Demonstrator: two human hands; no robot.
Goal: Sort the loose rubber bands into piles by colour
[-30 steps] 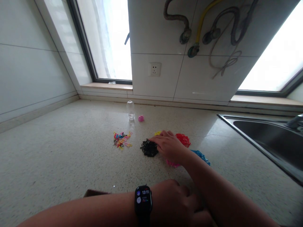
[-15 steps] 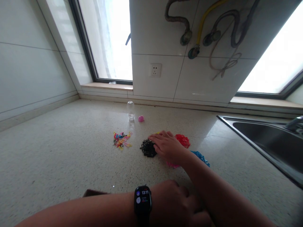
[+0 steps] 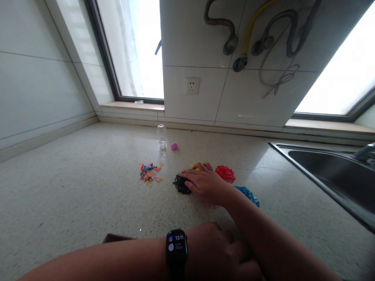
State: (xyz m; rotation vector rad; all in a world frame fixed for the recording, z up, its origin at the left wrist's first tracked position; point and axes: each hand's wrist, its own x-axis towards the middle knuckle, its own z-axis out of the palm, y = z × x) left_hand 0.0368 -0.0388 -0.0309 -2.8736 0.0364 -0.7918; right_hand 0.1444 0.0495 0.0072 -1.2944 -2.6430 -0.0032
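Note:
My right hand reaches over the counter with its fingers stretched out and apart, fingertips on a pile of black rubber bands. Around it lie yellow bands, red bands and blue bands; pink bands are mostly covered by the hand. To the left, a loose heap of mixed-colour bands is spread out. My left hand, a watch on its wrist, lies near the front below my right forearm. Its fingers are curled; whatever they hold is hidden.
A small clear bottle stands upside down towards the back, beside a pink cap. A steel sink is set into the speckled counter at the right. Part of a dark brown object shows behind my left forearm.
My right hand has shifted slightly left, its fingers now covering more of the black pile. More of the yellow and red bands show. My left hand stays put.

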